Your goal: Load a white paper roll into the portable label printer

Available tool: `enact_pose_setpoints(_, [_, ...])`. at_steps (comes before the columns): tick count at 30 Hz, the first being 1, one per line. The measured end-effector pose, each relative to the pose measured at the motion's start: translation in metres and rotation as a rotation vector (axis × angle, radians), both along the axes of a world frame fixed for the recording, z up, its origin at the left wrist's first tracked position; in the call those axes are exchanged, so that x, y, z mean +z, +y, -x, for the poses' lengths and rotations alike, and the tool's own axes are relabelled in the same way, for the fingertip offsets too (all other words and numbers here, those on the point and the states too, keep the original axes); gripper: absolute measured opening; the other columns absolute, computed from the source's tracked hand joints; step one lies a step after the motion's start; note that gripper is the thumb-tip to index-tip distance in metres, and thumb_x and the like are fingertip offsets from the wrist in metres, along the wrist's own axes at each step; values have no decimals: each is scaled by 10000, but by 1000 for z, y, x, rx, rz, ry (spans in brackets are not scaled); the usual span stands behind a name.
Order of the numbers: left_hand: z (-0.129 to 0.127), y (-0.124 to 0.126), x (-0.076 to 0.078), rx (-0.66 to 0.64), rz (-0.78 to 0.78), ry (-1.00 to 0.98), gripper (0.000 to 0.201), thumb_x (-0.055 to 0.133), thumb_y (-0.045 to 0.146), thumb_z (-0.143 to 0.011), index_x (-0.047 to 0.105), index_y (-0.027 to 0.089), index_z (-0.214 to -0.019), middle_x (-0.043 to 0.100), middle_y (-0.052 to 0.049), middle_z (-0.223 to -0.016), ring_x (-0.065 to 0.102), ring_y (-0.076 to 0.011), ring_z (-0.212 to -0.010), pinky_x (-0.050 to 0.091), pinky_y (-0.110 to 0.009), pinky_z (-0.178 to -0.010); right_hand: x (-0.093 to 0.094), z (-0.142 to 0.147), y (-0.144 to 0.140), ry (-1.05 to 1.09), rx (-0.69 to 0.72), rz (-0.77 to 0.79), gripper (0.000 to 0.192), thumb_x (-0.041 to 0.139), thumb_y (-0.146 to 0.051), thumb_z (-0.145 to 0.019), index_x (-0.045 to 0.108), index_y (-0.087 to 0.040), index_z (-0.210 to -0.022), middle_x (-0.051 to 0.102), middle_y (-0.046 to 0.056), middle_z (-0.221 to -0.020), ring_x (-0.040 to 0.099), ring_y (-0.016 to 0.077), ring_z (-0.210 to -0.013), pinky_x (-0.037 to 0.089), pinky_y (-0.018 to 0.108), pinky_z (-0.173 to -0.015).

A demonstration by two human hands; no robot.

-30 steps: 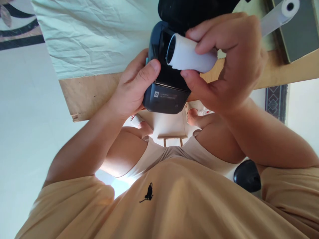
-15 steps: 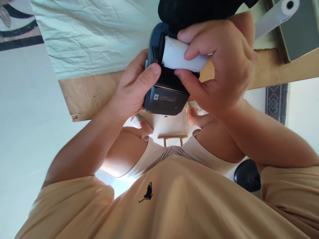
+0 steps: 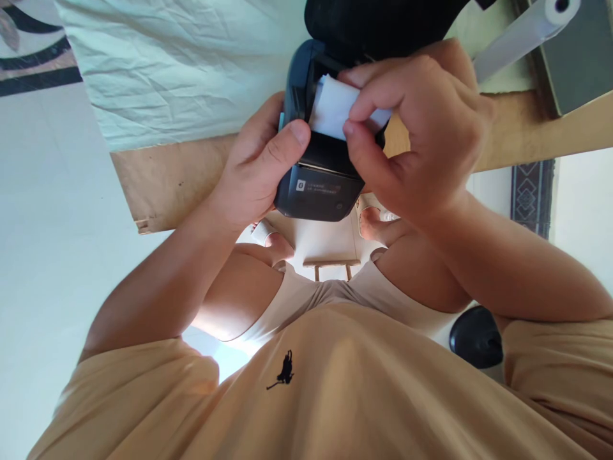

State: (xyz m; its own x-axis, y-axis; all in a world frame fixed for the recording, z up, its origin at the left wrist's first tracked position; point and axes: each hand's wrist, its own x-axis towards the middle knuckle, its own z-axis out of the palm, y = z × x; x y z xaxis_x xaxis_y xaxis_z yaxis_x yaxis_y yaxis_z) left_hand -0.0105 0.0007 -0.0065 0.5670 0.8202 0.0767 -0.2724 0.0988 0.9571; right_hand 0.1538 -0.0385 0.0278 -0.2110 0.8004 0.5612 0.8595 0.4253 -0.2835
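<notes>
Printer [image 3: 318,185] first, since it is what both your hands are on: a small dark label printer with its lid tipped up, sitting at the near edge of the tabletop [image 3: 163,182] right in front of your chest. Largest around it is the pale, creased cloth [image 3: 182,64] spread over the far part of the tabletop, with bare brown wood showing along the near edge on both sides of the printer. At the far right a grey box [image 3: 575,57] lies on the wood, and a long white paper roll [image 3: 522,35] rests slanted against it, well apart from your hands. Lower right, beside your arm, a round black object [image 3: 476,335] shows, too dark to make out.

Your left hand [image 3: 253,172] is closed around the printer's left side, thumb pressed on the top edge by the open bay, fingers wrapped behind the body. Your right hand [image 3: 416,134] is pinching a short white paper roll [image 3: 332,108] between thumb and forefinger. That small roll sits partly inside the printer's open bay, its left end against the bay's left wall and its right end hidden under your fingers.
</notes>
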Motion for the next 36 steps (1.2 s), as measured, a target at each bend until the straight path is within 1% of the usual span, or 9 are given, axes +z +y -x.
enact_pose_setpoints(4, [2,0,0,0,-2,16,448,526,472,-716,507,118,-989,477,-46,-794,496,-134,-737,407,-283,-643,-2,0,0,-52,-72,-20,127,437,-277,-747,553,-236,-777,604,-101,-790,550,88,-772,451,268,-709])
enact_pose_setpoints(10, [1,-1,3,-31,23,12,455,518,424,-742,484,96,-1055,433,-30,-781,467,-101,-728,399,-262,-667,4,-3,-4,44,27,44,225,496,-362,-713,535,-192,-855,580,-41,-863,529,68,-812,427,210,-737])
enact_pose_setpoints(12, [0,0,1,-19,14,5,479,516,461,-728,491,104,-1045,444,-34,-774,472,-105,-707,403,-258,-635,5,-4,-4,89,37,77,252,509,-362,-704,523,-174,-873,566,-22,-899,528,71,-838,425,202,-746])
enact_pose_setpoints(16, [-1,1,-3,15,8,20,475,494,488,-725,500,115,-1019,511,-71,-811,517,-148,-713,409,-273,-582,4,-1,-6,106,-20,82,119,477,-228,-711,501,-184,-819,562,-33,-889,536,71,-829,422,202,-730])
enact_pose_setpoints(20, [-1,1,-2,13,7,44,426,491,468,-733,510,127,-988,558,-88,-859,551,-190,-777,419,-293,-605,2,0,-7,100,-29,65,125,473,-175,-683,485,-198,-805,559,-56,-852,548,72,-833,427,218,-731])
enact_pose_setpoints(25, [-2,-2,1,28,-11,-1,378,498,446,-738,518,108,-905,562,-89,-862,538,-193,-841,419,-318,-713,-1,-6,-6,70,101,-4,84,502,-189,-655,509,-201,-738,583,-86,-784,540,65,-792,406,255,-790])
enact_pose_setpoints(30, [-4,2,-3,27,-10,-68,322,499,378,-754,490,114,-938,529,-67,-823,510,-129,-754,407,-256,-642,-9,-5,-8,56,178,-38,75,531,-234,-655,532,-247,-728,587,-135,-849,491,50,-766,365,246,-757])
enact_pose_setpoints(33, [-5,10,-11,-21,-50,-138,556,621,395,-638,393,144,-1077,527,-75,-976,518,-157,-850,429,-274,-702,-14,-4,-11,-2,182,-64,114,541,-298,-662,542,-279,-774,582,-141,-881,451,64,-800,343,245,-745])
enact_pose_setpoints(36, [-7,12,-12,-127,-87,-222,816,720,264,-519,235,270,-1174,436,-45,-1222,484,-211,-1068,432,-313,-826,-15,-5,-12,-41,202,-33,193,493,-398,-709,539,-296,-866,569,-108,-949,436,76,-863,345,266,-775])
